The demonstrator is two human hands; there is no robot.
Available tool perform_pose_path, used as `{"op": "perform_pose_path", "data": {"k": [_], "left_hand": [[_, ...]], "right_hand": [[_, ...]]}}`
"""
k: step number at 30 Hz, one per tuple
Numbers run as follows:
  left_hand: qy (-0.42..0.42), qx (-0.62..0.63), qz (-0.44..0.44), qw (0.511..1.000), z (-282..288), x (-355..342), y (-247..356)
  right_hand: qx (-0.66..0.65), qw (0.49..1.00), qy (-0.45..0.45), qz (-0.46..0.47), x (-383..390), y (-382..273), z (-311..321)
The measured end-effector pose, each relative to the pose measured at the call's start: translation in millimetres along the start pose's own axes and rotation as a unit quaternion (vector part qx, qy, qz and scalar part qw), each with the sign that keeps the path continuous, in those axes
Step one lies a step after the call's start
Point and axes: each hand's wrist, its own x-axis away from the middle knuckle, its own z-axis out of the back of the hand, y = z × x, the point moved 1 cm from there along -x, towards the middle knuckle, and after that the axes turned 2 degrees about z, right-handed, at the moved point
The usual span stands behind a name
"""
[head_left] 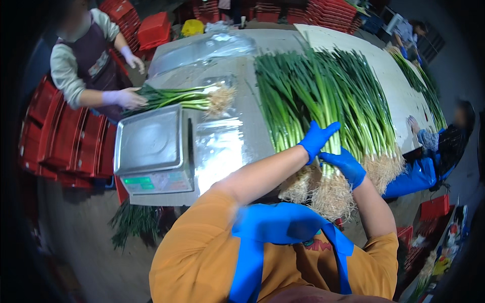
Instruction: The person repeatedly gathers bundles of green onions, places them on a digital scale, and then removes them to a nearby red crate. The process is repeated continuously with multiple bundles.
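And here's the bunch, right between the two blue gloves: stalks against the right side of the left hand, and to the left of the right hand's palm. Its long axis runs straight out from the body, leaves stretching far beyond both hands, roots on the near side of them, towards the apron. Right hand sits nearer the roots, left a touch farther up. Look at the grips: the right is wrapped round the lower stalks, clamped on; the left lies over them, a finger reaching across, thumb spread away, though how tightly it closes I can't tell. Just right of the hands, more onions; well off to their left, the scale.
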Motion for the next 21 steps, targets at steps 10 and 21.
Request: {"op": "perform_pose_path", "data": {"k": [10, 21], "left_hand": [[-0.159, 0.186, -0.211, 0.946, 122, 131, 95], [0.126, 0.253, -0.267, 0.921, 417, 291, 29]], "right_hand": [[0.187, 0.979, 0.041, 0.073, 35, -44, -131], [0.512, 0.774, -0.22, 0.302, -68, -72, -355]]}}
